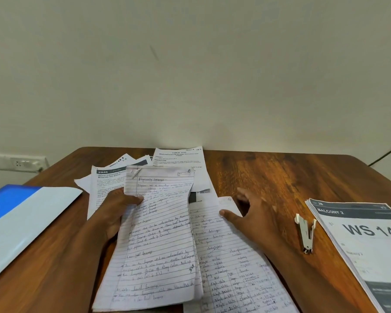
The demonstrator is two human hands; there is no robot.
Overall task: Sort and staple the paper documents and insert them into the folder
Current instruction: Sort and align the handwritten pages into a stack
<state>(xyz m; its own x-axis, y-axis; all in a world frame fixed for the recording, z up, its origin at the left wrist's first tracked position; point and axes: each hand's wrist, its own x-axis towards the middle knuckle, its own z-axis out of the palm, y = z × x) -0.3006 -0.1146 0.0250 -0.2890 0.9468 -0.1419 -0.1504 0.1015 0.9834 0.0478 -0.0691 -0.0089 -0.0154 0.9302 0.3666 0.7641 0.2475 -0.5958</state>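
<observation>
My left hand (114, 213) grips the left edge of a bundle of lined handwritten sheets (158, 240), thumb on top, lifting it off the wooden table (269, 175). My right hand (251, 213) lies with spread fingers on another handwritten sheet (230, 267) that lies flat to the right of the bundle. Printed pages (178, 159) are scattered behind them near the wall. A blue and white folder (20, 218) lies at the left. A silver stapler (306, 233) rests on the table right of my right hand, untouched.
A stack of printed sheets marked "WS 14" (366, 245) sits at the right table edge. A wall socket (20, 163) is behind the table's left corner, and a cable (386, 152) runs down the wall at the right.
</observation>
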